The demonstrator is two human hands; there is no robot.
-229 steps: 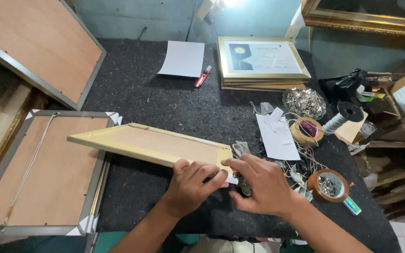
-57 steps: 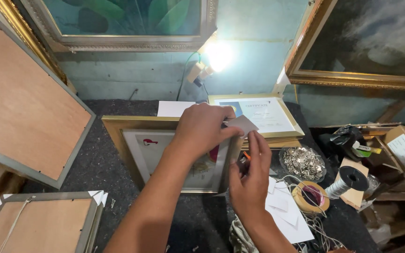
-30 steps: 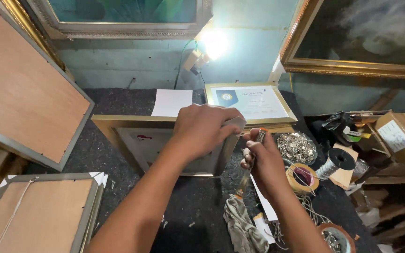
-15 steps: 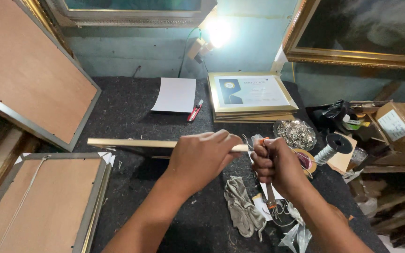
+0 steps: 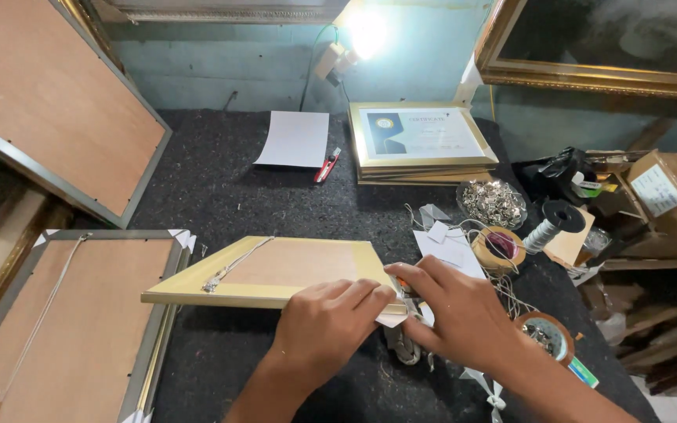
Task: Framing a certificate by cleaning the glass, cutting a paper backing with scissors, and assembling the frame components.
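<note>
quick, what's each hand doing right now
Left hand: fingers flat, pressing on the near corner of the gold picture frame, which lies back side up.
Right hand: at the same corner, fingers curled; whether it grips anything cannot be told.

I am working with both arms bare to the elbow, no sleeves showing. My left hand [image 5: 329,319] and right hand [image 5: 452,312] are wearing no gloves, rings or watch. My fingernails are showing short and unpainted.
</note>
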